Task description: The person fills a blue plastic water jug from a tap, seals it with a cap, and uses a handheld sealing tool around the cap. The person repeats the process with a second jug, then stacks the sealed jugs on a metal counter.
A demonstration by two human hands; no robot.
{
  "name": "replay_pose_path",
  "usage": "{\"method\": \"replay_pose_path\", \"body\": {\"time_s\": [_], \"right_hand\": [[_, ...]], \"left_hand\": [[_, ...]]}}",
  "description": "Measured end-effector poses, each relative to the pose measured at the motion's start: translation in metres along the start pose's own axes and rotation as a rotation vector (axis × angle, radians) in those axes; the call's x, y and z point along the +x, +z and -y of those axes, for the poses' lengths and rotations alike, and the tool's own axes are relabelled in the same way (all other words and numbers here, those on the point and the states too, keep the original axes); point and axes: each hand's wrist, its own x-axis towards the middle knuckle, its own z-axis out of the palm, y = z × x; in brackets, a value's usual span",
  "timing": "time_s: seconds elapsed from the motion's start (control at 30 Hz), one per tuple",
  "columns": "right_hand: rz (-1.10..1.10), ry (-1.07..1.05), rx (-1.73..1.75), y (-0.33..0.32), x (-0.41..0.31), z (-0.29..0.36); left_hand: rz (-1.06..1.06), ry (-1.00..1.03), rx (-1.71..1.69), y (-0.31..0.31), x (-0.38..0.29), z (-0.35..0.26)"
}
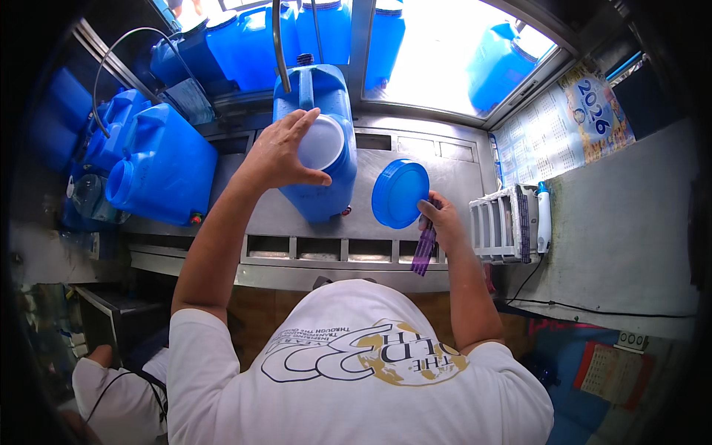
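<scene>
A blue plastic water jug (328,192) stands upright on the metal counter before me, with a handle on top and a small spigot low at its front. My left hand (286,147) is at the white round disc (321,142) over the jug's wide mouth, thumb and fingers spread around its left side; whether it grips the disc cannot be told. To the right of the jug, my right hand (439,217) holds a round blue screw lid (400,193) by its edge, together with a purple printed plastic strip (424,247) that hangs down.
More blue jugs (161,167) stand at the left, and others (267,44) behind the window frame. A curved metal pipe (279,50) comes down near the jug's handle. At the right are a white rack (500,225) and a heat gun (544,219) with a cord. Another person (119,389) is at lower left.
</scene>
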Motion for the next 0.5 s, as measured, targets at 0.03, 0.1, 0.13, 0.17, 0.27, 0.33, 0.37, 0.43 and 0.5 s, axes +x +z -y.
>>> {"method": "replay_pose_path", "body": {"time_s": [0.03,0.1,0.13,0.17,0.27,0.33,0.37,0.43,0.5], "right_hand": [[-0.015,0.005,-0.027,0.001,0.001,0.001],[-0.036,0.002,-0.057,-0.001,0.002,0.003],[-0.041,-0.006,-0.060,-0.003,0.003,0.005],[-0.026,-0.038,-0.059,-0.005,0.007,0.007],[-0.057,0.011,-0.146,-0.017,0.013,0.015],[-0.052,-0.029,-0.108,-0.021,0.019,0.017],[-0.053,-0.021,-0.092,-0.023,0.023,0.016],[-0.049,-0.020,-0.079,-0.028,0.031,0.012],[-0.036,-0.022,-0.073,-0.032,0.043,0.009]], "left_hand": [[0.015,0.015,0.030,-0.002,0.002,0.000],[0.011,0.053,0.076,-0.001,0.006,-0.003],[-0.008,0.076,0.092,0.001,0.009,-0.005],[-0.067,0.130,0.118,0.003,0.013,-0.006],[-0.028,0.177,0.023,0.002,0.019,-0.008],[-0.056,0.170,0.021,-0.002,0.018,-0.008],[-0.051,0.194,0.076,-0.004,0.017,-0.008],[0.004,0.161,0.107,-0.007,0.016,-0.009],[0.033,0.129,0.077,-0.009,0.015,-0.012]]}}
